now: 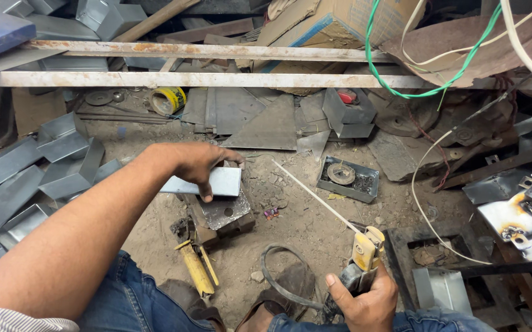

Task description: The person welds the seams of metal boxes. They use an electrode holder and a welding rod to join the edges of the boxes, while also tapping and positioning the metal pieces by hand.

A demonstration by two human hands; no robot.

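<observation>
My left hand (199, 166) reaches forward and holds a flat grey sheet-metal piece (216, 182), thumb on its front face. The piece rests over a thicker metal plate with a hole (224, 212) on a rusty block on the dirt floor. My right hand (364, 298) grips a yellow electrode holder (365, 249) near my knee. A thin white welding rod (315, 195) sticks out of the holder, slanting up and left towards the sheet-metal piece, its tip apart from it.
Folded sheet-metal channels (44, 172) pile at the left. A yellow-handled hammer (196, 265) lies by my leg. A small tray with round parts (348, 178) sits ahead right. White bars (204, 79), green and white wires (425, 92), scrap and a black cable (272, 276) lie around.
</observation>
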